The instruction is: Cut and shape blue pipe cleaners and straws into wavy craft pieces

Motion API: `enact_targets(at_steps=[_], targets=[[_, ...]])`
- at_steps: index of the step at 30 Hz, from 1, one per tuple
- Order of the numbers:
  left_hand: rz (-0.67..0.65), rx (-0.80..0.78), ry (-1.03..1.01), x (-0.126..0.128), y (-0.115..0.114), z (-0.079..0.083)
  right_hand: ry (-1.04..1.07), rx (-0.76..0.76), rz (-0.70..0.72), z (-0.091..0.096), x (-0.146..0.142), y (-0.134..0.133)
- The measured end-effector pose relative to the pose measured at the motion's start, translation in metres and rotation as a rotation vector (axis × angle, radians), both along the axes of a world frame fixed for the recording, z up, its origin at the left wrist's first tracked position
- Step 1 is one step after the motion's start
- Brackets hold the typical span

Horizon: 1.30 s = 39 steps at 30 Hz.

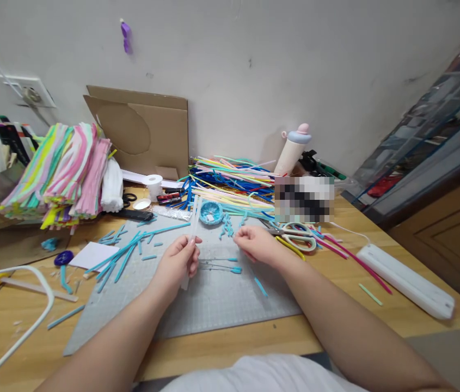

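My left hand [181,258] is closed around a narrow clear plastic strip [196,218], held upright over the grey cutting mat [221,313]. To its right, my right hand [256,244] is closed with thumb and fingertips pinched together; whatever is between them is too small or hidden to make out. Thin wire stems with blue fuzzy tips [233,269] lie on the mat between my hands. Just beyond them are a round blue fuzzy bowl shape [210,213] and curled blue pieces [227,224]. A short blue pipe-cleaner piece [261,287] lies below my right hand.
Cut blue pipe cleaners [121,260] scatter across the mat's left side. White-handled scissors [300,237] lie right of my right hand. Bundled pipe cleaners [60,174], loose colored ones [233,182], a bottle [293,152] and cardboard [164,130] line the back. A white power strip [407,280] sits right.
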<state>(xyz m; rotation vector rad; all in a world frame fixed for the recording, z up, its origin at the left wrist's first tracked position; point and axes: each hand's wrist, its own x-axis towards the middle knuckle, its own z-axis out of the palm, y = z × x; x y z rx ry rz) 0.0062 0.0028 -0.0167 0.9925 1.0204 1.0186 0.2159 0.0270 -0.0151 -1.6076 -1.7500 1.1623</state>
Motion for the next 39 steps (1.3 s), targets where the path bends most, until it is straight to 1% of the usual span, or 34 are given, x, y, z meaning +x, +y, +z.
enact_targets(at_steps=[5,7,10,14,18,22,27,30,32,34,36,39], targets=[[-0.035,-0.026,-0.028,0.006,-0.005,0.002,0.453,-0.019,0.046,0.015,-0.001,-0.005],[-0.074,-0.041,-0.042,0.007,-0.007,0.003,0.581,-0.073,0.089,0.017,-0.006,-0.010],[-0.150,-0.089,-0.052,0.008,-0.008,0.008,0.719,-0.180,0.150,0.018,-0.015,-0.019],[-0.217,-0.161,-0.042,0.007,-0.006,0.020,0.828,-0.338,0.214,0.019,-0.026,-0.027],[-0.276,-0.226,-0.018,0.005,-0.002,0.026,0.882,-0.453,0.211,0.017,-0.031,-0.027],[-0.310,-0.261,-0.008,0.004,0.000,0.025,0.909,-0.543,0.199,0.013,-0.030,-0.024],[-0.329,-0.246,0.019,0.007,-0.005,0.019,0.974,-0.616,0.159,0.010,-0.026,-0.021],[-0.290,-0.252,-0.013,0.009,-0.008,0.017,1.048,-0.580,0.098,0.009,-0.028,-0.022],[-0.248,-0.255,-0.041,0.010,-0.010,0.018,1.094,-0.506,0.076,0.009,-0.032,-0.024],[-0.229,-0.260,-0.061,0.010,-0.012,0.018,1.103,-0.391,0.074,0.007,-0.038,-0.027],[-0.237,-0.279,-0.077,0.011,-0.015,0.019,1.062,-0.259,0.035,0.005,-0.043,-0.028],[-0.235,-0.273,-0.064,0.012,-0.018,0.020,1.016,-0.090,-0.094,0.004,-0.043,-0.027]])
